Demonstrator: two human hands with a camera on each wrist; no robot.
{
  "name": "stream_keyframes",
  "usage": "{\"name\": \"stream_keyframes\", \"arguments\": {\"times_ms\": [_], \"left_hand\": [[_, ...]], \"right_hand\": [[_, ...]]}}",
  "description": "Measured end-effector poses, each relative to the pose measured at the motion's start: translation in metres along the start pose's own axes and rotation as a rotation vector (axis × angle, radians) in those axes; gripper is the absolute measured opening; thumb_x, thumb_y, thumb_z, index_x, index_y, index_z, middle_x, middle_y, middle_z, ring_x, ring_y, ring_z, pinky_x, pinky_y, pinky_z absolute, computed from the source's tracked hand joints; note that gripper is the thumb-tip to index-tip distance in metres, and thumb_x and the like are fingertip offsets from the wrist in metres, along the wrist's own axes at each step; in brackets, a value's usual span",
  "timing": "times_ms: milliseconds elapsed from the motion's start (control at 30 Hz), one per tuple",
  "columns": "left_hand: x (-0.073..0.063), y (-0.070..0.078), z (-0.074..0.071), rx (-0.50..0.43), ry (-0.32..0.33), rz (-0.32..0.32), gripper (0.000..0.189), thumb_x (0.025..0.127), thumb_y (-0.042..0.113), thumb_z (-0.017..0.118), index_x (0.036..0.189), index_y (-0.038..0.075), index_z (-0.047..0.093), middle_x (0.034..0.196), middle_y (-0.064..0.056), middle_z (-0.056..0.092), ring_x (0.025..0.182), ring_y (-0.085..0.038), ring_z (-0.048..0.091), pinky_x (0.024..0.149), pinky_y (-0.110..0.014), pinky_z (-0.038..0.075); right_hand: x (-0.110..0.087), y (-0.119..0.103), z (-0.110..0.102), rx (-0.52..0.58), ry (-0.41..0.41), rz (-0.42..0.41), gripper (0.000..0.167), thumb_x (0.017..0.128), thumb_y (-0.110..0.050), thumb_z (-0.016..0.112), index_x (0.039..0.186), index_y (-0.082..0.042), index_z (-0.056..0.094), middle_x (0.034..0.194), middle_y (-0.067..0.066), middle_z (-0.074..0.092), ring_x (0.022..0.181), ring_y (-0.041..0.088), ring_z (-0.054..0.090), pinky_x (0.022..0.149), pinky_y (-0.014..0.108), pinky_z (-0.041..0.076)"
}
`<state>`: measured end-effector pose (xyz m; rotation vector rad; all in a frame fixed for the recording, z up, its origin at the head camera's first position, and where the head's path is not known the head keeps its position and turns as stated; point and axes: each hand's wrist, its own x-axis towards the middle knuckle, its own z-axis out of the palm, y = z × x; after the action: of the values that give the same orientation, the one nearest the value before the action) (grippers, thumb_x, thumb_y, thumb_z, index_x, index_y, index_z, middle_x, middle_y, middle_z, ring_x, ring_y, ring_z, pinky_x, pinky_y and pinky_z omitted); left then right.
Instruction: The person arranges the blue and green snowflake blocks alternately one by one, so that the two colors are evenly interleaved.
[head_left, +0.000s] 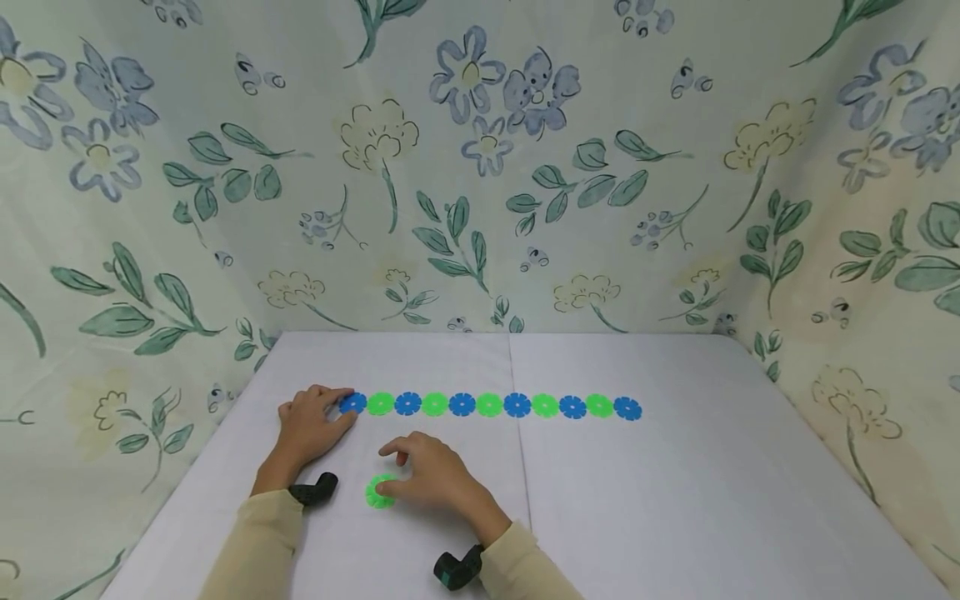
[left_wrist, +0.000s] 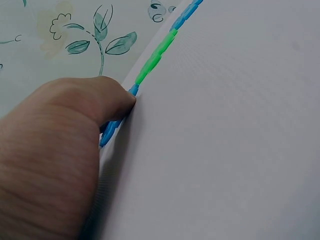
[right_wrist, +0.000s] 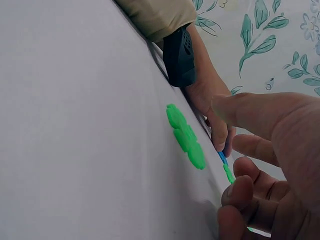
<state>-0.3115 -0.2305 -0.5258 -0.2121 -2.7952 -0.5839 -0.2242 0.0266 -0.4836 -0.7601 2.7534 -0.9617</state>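
A row of flat, notched plastic discs, blue and green by turns, runs left to right across the table, edges close together. At its left end, my left hand (head_left: 307, 425) pinches the first blue disc (head_left: 353, 403) between thumb and index finger. In the left wrist view the thumb hides part of that disc. Nearer the front, a single green disc (right_wrist: 186, 137) lies flat on the tabletop. My right hand (head_left: 435, 475) hovers over it with fingers loosely bent. The right wrist view shows a gap between those fingers and the disc.
A white cloth with a crease covers the table (head_left: 675, 500). Floral curtain (head_left: 480, 208) hangs behind it and along both sides. The row ends at a blue disc (head_left: 627, 408) right of the middle. Each wrist wears a black camera (head_left: 459, 568).
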Motion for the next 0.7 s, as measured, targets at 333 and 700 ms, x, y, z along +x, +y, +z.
{"name": "stream_keyframes", "arguments": {"times_ms": [333,700], "left_hand": [[0.001,0.0,0.0,-0.003,0.0,0.003,0.048,0.09,0.043,0.067,0.133,0.021,0.065,0.121,-0.015,0.061,0.114,-0.039,0.052,0.092,-0.061,0.026],[-0.001,0.001,-0.001,0.006,-0.01,-0.011,0.048,0.09,0.042,0.067,0.133,0.022,0.065,0.122,-0.015,0.061,0.116,-0.039,0.051,0.094,-0.062,0.026]], "right_hand": [[0.0,0.001,0.007,-0.057,-0.026,-0.008,0.05,0.079,-0.051,0.08,0.124,-0.032,0.068,0.092,-0.014,0.058,0.076,-0.002,0.049,0.066,0.02,0.042],[-0.001,0.003,0.014,-0.115,-0.03,-0.015,0.049,0.077,-0.051,0.082,0.121,-0.034,0.069,0.088,-0.016,0.054,0.073,-0.002,0.048,0.064,0.02,0.04]]}}
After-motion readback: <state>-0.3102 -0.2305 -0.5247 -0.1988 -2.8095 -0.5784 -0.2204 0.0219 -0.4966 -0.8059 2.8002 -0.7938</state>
